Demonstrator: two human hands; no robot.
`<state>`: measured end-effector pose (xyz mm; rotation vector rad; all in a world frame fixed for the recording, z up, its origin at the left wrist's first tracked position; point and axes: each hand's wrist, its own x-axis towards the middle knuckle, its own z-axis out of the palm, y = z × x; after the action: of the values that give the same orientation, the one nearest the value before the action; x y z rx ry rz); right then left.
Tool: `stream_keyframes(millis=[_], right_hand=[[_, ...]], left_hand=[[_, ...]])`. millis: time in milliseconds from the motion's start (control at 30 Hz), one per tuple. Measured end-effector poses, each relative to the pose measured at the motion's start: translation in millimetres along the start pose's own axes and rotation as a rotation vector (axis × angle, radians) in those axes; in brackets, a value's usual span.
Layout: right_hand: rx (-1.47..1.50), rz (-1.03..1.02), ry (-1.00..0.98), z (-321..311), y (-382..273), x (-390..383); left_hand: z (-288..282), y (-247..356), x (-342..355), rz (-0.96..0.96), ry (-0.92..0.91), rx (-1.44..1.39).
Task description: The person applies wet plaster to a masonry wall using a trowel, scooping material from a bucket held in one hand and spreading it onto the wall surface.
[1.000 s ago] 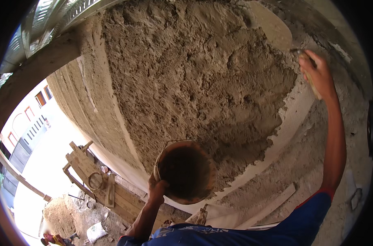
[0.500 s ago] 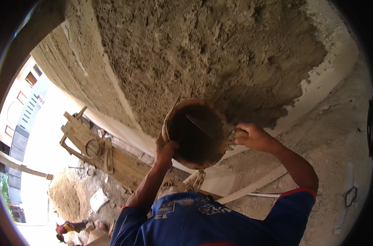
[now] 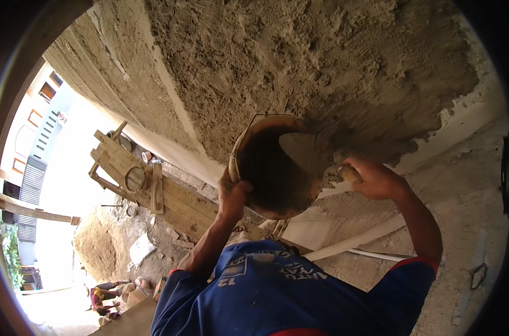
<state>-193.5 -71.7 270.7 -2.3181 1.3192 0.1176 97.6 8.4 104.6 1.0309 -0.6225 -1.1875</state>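
My left hand [image 3: 233, 196] is closed on the left rim of a round bucket [image 3: 237, 159], with the thumb over the inside edge. The bucket is tilted against the wall and looks dark inside; how much mortar it holds I cannot tell. A trowel [image 3: 351, 174] is in my right hand [image 3: 376, 178], fingers wrapped round its wooden handle. Its flat blade shows pale across the right part of the bucket's mouth. Rough wet mortar [image 3: 321, 56] covers the wall right behind the bucket, darker and damper towards the right.
Below on the left runs a plank scaffold [image 3: 179, 215] with a round container ring [image 3: 135, 178] on it. A sand heap [image 3: 95, 243] and a white sack [image 3: 141, 248] lie on the ground. Another person [image 3: 102, 294] is far below. A pale board [image 3: 355, 241] slants behind my right arm.
The trowel blade has turned from edge-on to showing its flat face, nearer the bucket's right rim. My right hand has shifted right and slightly up. The whole view has shifted somewhat.
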Motion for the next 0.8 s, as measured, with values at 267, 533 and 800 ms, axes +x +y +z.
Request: stream_keyframes(millis=[267,533,800], right_hand=[[-0.603,-0.125,-0.013,58.4,-70.7,81.7],[-0.964,-0.325,0.278,137.3,-77.4,96.9],[-0.845,-0.388,0.361,91.7,-86.9,98.9]], left_hand=[[-4.7,17.2,-6.7,0.129,0.061,0.384],[-16.5,24.4,-11.1,0.283,0.338,0.39],[-24.8,33.2,-9.6,0.446,0.174,0.402]])
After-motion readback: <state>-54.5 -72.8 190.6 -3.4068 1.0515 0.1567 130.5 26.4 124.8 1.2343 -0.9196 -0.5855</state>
